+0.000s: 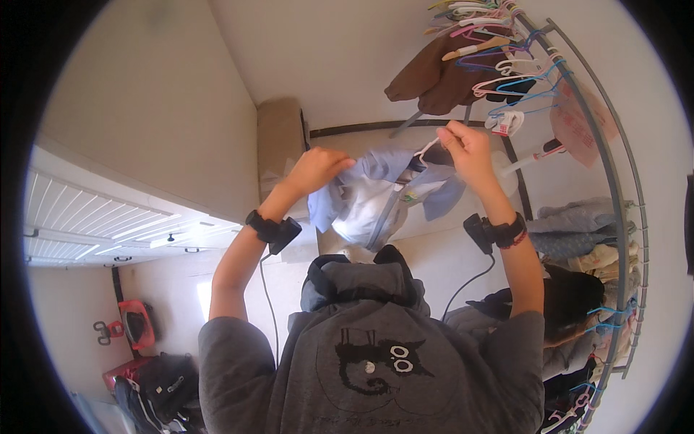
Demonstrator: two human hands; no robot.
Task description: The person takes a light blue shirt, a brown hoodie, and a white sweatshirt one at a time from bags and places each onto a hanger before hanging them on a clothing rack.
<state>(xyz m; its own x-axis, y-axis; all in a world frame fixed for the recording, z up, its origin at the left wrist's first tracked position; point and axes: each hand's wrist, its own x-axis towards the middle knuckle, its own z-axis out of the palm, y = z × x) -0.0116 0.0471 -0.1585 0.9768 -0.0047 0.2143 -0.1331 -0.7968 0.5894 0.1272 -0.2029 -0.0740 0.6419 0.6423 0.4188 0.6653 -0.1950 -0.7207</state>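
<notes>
A white and light blue zip jacket (368,209) hangs before me, with a grey zip and a small green-and-yellow motif on its chest. The neck of a white clothes hanger (427,151) rises out of the jacket's collar. My right hand (467,154) pinches this hanger near its hook. My left hand (321,169) has its fingertips together at the jacket's shoulder on the left, seeming to grip the cloth. The rest of the hanger is hidden inside the jacket.
A metal clothes rack (604,163) curves along the right, bearing several bare plastic hangers (515,81), brown clothing (434,76) and many garments (574,233). White cabinets (119,217) line the left. Black bags (168,385) lie at lower left. A cardboard-coloured box (279,135) stands ahead.
</notes>
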